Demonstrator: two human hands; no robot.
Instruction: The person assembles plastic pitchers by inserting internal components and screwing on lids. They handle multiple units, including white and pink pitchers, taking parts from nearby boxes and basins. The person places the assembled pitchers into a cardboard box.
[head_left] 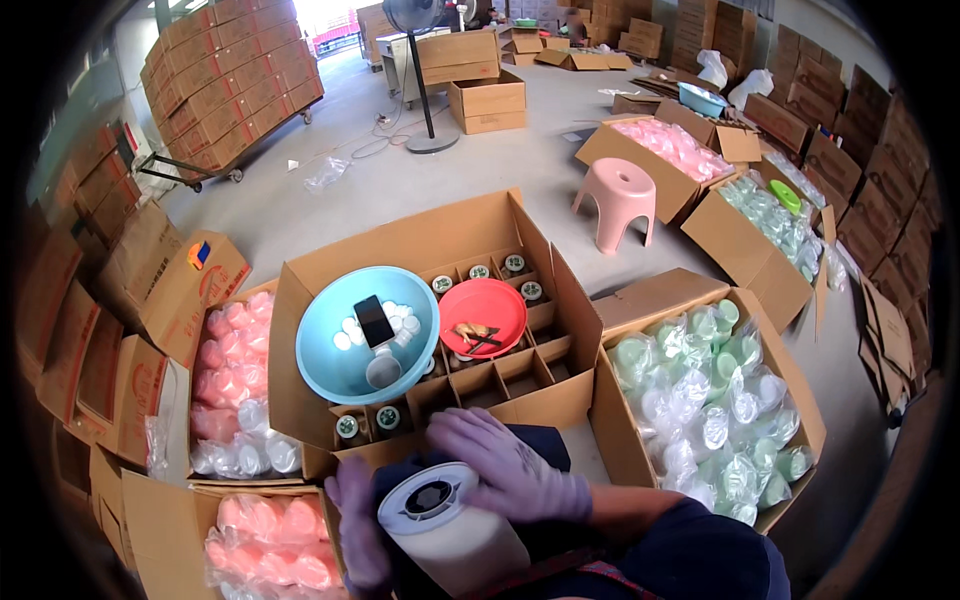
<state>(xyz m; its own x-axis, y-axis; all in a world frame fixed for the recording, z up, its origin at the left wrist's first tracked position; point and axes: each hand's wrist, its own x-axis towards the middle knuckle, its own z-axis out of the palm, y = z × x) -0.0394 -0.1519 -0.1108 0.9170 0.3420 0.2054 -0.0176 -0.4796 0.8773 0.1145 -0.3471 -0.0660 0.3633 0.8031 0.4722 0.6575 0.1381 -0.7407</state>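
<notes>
A white cylinder-shaped container (455, 545) with a pale blue-white rim and a dark round centre in its top stands tilted at my lap. My right hand (510, 470), in a purple glove, lies along the container's upper right side with its fingers stretched out and together. My left hand (362, 525), gloved alike, is at the container's left; motion smears its fingers, so I cannot tell their hold. Just ahead is an open carton (390, 240) with cardboard dividers and several green-and-white-topped jars (388, 418). A blue basin (318, 345) with white lids, a small cup and a phone (374, 321) rests on it.
A red plate (500, 300) with small tools sits beside the basin. Cartons of bagged pink cups (235, 370) stand left, bagged green cups (690, 400) right. Farther off are a pink stool (622, 190), a standing fan (428, 100) and carton stacks (235, 75) on a trolley.
</notes>
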